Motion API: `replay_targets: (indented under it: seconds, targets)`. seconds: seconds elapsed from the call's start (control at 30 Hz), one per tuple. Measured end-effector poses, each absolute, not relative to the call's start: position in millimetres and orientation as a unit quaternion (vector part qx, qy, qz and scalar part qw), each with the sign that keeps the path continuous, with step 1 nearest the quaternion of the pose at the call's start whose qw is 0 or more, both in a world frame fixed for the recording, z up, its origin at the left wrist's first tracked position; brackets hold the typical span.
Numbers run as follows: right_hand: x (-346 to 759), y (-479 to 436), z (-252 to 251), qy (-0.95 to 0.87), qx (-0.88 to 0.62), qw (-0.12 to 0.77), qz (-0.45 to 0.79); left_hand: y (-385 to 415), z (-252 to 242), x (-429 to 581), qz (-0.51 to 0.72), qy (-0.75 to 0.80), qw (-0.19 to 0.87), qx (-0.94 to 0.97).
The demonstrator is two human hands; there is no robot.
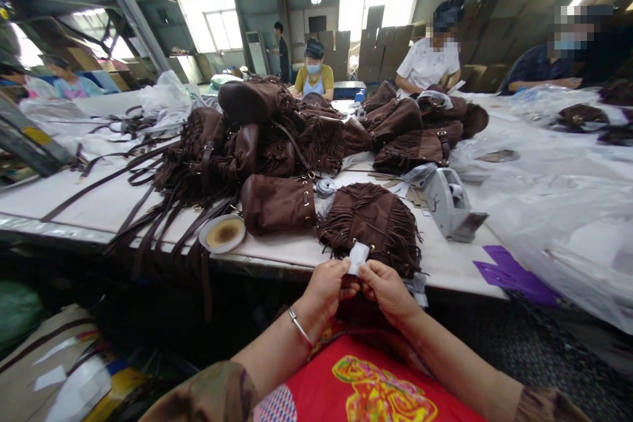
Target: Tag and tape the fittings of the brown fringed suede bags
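Observation:
Between my two hands, at the table's near edge, is a small white piece of paper or wrapping (358,257). My left hand (328,290) pinches its left side, and my right hand (386,287) pinches its lower right corner. Just beyond lies a dark brown fringed bag (373,217) with small gold-coloured fittings; the white piece overlaps its near edge. Left of that bag, a smooth brown drawstring-style bag (279,204) with gold eyelets lies on its side. A roll of pale ribbon or tape (325,187) sits between the two bags.
A round dish of yellowish paste (222,233) stands near the front edge. Brown bags (257,138) are heaped behind, their straps hanging over the edge at left. To the right are a grey tape dispenser (452,204), purple material (514,273) and plastic bags (558,211). Several people work across the table.

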State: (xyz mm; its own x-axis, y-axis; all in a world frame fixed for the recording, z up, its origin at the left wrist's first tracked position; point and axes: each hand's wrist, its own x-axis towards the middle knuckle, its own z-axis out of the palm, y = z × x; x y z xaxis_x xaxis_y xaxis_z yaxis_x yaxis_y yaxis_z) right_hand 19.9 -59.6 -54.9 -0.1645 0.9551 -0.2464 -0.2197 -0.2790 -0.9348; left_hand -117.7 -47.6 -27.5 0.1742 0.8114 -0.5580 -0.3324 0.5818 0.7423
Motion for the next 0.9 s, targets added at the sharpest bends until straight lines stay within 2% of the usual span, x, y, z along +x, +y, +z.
replay_targets:
  seconds: [0.3, 0.43, 0.53, 0.7, 0.8, 0.9]
  targets:
    - [23.2, -73.8, -40.6, -0.475, -0.499, 0.422, 0.590, -47.0, -20.8, -126.9, 0.335, 0.557, 0.684, 0.331]
    - [58.5, -89.3, -27.0, -0.517, -0.567, 0.479, 0.427, -44.6, -13.8, -139.1, 0.422, 0.557, 0.646, 0.306]
    - [93.9, -89.1, -27.5, -0.456, -0.637, 0.528, 0.329, -40.6, -8.6, -130.8, 0.467, 0.504, 0.679, 0.257]
    - [127.3, -69.2, -45.8, -0.385, -0.656, 0.530, 0.375, -14.3, -1.1, -92.3, 0.452, 0.448, 0.756, 0.152]
    - [133.3, -57.8, -56.3, -0.390, -0.661, 0.523, 0.370, 10.1, -4.2, -72.5, 0.466, 0.439, 0.762, 0.092]
    - [138.8, -42.4, -64.0, -0.402, -0.669, 0.520, 0.347, 30.6, -10.2, -64.1, 0.461, 0.441, 0.762, 0.113]
